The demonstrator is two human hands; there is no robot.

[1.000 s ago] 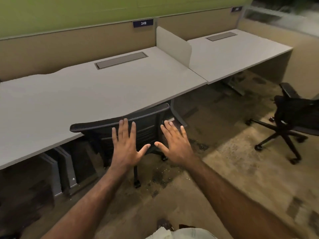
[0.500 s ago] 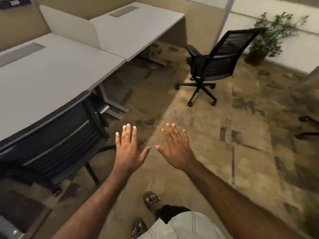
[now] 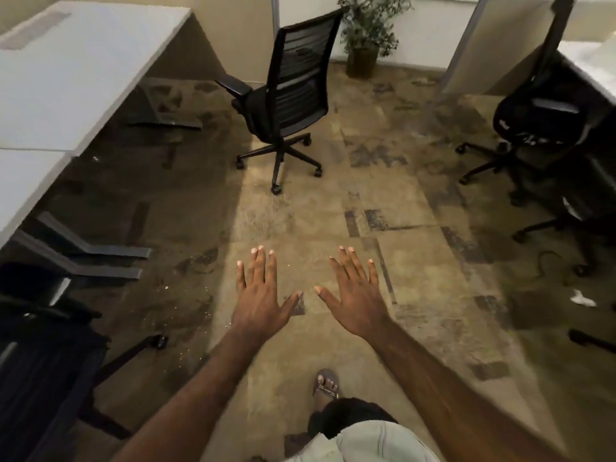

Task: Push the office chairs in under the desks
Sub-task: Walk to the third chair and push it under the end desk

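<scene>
From my head camera, both my arms are stretched out in front of me over the carpet point(image 3: 300, 208). My left hand point(image 3: 258, 296) is spread wide, fingers straight, palm down, holding nothing. My right hand point(image 3: 355, 295) is the same: flat, fingers fanned, thumb pointing inward, nothing in it. The two thumbs sit near each other without touching.

Ahead and a little left stands the black mesh chair point(image 3: 286, 91), upright on its five-star wheeled base, out on the open floor and well apart from both hands. It stands beside the white bench point(image 3: 76, 75) on my left, seat turned toward it, but not tucked under; the floor under that bench edge is in shadow, with the grey bench feet point(image 3: 86, 251) showing.

At my lower left, the near chair point(image 3: 43, 368) is dark and partly cut off by the frame edge, one caster leg poking out onto the carpet. I cannot tell how far under the bench it sits.

On my right, the right-hand chair point(image 3: 536, 111) sits close against another bench point(image 3: 590, 58).

One container here: a potted plant point(image 3: 366, 31) in the far corner, leafy stems rising from a dark pot on the floor.

Below, my sandalled foot point(image 3: 326, 385) is on the carpet, and a white scrap point(image 3: 581, 298) lies at right.
</scene>
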